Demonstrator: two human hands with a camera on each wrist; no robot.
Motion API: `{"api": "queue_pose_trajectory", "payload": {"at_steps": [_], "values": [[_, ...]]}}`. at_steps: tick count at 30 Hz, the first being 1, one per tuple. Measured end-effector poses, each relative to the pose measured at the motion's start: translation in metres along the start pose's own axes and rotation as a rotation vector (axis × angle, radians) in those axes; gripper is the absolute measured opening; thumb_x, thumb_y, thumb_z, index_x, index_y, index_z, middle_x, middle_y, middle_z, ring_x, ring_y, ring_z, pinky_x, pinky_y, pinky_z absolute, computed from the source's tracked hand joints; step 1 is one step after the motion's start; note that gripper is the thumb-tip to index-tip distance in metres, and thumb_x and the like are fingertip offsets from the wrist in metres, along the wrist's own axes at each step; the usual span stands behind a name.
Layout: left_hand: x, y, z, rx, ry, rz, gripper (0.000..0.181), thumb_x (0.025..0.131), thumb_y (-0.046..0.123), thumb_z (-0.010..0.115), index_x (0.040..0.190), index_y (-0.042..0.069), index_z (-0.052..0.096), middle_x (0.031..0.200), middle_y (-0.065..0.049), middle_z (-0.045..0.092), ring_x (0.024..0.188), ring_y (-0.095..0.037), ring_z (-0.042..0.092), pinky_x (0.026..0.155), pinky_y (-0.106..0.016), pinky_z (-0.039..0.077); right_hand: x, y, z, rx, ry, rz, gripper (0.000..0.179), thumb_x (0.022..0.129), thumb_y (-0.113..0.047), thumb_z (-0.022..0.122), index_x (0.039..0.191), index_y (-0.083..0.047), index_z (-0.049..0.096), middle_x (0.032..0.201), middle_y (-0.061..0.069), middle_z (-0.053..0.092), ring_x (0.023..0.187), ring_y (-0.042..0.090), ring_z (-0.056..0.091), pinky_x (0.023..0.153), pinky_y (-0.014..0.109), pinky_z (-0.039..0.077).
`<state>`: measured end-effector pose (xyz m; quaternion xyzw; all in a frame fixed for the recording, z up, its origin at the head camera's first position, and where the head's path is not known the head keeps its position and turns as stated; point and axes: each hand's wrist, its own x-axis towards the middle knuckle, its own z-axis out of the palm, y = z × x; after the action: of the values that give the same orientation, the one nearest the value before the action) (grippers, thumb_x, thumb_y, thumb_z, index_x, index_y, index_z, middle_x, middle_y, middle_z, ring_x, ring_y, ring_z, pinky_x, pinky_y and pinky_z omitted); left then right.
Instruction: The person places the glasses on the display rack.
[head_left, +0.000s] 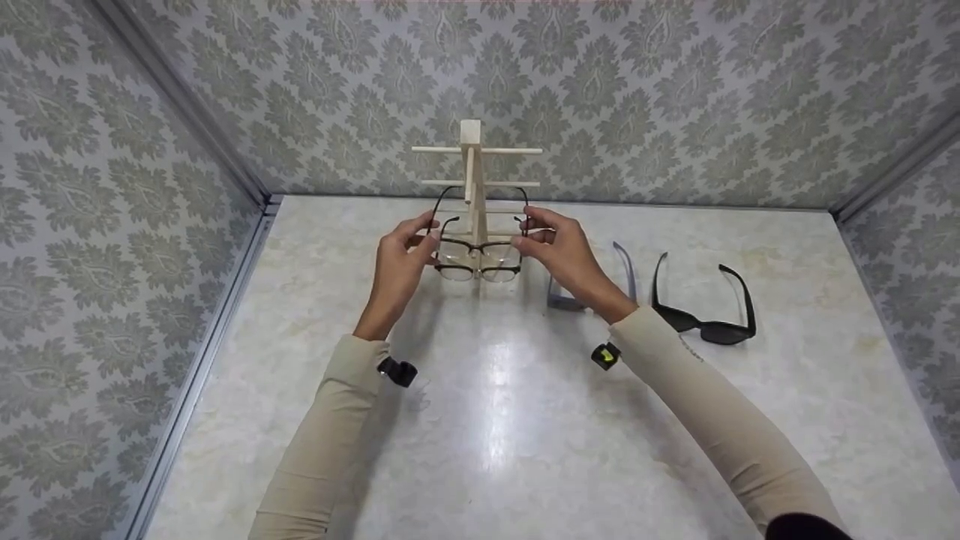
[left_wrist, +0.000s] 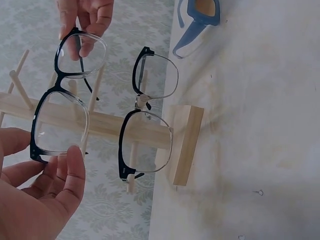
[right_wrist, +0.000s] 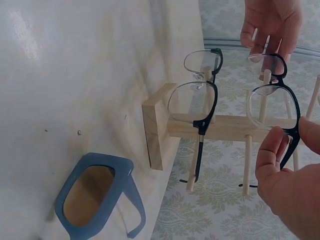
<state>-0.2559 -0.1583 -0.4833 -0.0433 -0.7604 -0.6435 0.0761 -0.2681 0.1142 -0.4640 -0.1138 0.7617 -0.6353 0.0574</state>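
Both hands grip one pair of dark-rimmed eyeglasses [head_left: 475,247] in front of a wooden eyewear stand [head_left: 470,133]. My left hand [head_left: 397,259] pinches the frame near the left hinge, and the fingers of my right hand [head_left: 568,247] pinch it by the right hinge. The lenses face me, and the temples reach back on either side of the post. Just below, a second pair of eyeglasses [left_wrist: 122,145] with black upper rims and clear lower rims hangs on the stand's lowest pegs. In the right wrist view, the held eyeglasses [right_wrist: 295,107] overlap a higher peg.
Blue-framed sunglasses [right_wrist: 125,165] with brown lenses lie on the table right of the stand, partly behind my right forearm in the head view. Black sunglasses [head_left: 724,331] lie farther right with temples spread. Patterned wall panels [head_left: 600,82] enclose the marbled table [head_left: 480,465] at the back and sides.
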Motion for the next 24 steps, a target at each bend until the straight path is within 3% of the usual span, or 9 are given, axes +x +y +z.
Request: {"api": "queue_pose_trajectory", "payload": {"at_steps": [3, 9, 12, 19, 24], "values": [[0.000, -0.001, 0.000, -0.008, -0.001, 0.000, 0.046, 0.111, 0.009, 0.065, 0.155, -0.003, 0.060, 0.143, -0.025, 0.066, 0.116, -0.038, 0.069, 0.082, -0.033, 0.064, 0.001, 0.002, 0.001, 0.011, 0.000, 0.003, 0.061, 0.106, -0.010, 0.076, 0.161, 0.001, 0.053, 0.134, 0.017, 0.065, 0.113, 0.025, 0.071, 0.096, 0.037, 0.063], [0.000, -0.003, 0.001, -0.009, 0.001, -0.014, 0.047, 0.111, 0.009, 0.066, 0.155, -0.004, 0.059, 0.140, -0.019, 0.068, 0.111, -0.025, 0.071, 0.083, -0.033, 0.064, 0.003, 0.005, 0.002, 0.016, 0.000, 0.012, 0.061, 0.106, -0.009, 0.076, 0.160, 0.001, 0.053, 0.132, 0.017, 0.066, 0.112, 0.025, 0.072, 0.096, 0.040, 0.063], [-0.001, -0.006, -0.001, -0.011, 0.001, -0.015, 0.047, 0.110, 0.009, 0.065, 0.155, -0.004, 0.059, 0.140, -0.019, 0.067, 0.113, -0.029, 0.071, 0.084, -0.034, 0.065, 0.004, 0.007, 0.003, 0.022, -0.006, 0.014, 0.061, 0.106, -0.010, 0.075, 0.161, 0.001, 0.052, 0.133, 0.018, 0.065, 0.114, 0.026, 0.072, 0.099, 0.046, 0.062], [-0.003, -0.007, -0.001, 0.000, 0.009, -0.026, 0.046, 0.111, 0.005, 0.062, 0.156, -0.004, 0.058, 0.142, -0.021, 0.067, 0.110, -0.027, 0.071, 0.080, -0.030, 0.065, 0.006, 0.009, 0.004, 0.011, -0.011, 0.016, 0.060, 0.105, -0.010, 0.076, 0.160, 0.000, 0.054, 0.136, 0.019, 0.066, 0.116, 0.029, 0.072, 0.098, 0.043, 0.062], [-0.001, -0.007, 0.001, 0.009, 0.015, -0.025, 0.046, 0.111, 0.006, 0.063, 0.155, -0.004, 0.059, 0.140, -0.019, 0.068, 0.108, -0.025, 0.072, 0.081, -0.030, 0.065, 0.009, 0.011, 0.004, 0.035, -0.003, 0.008, 0.060, 0.105, -0.008, 0.075, 0.160, 0.002, 0.053, 0.135, 0.020, 0.066, 0.116, 0.030, 0.071, 0.104, 0.055, 0.059]]}}
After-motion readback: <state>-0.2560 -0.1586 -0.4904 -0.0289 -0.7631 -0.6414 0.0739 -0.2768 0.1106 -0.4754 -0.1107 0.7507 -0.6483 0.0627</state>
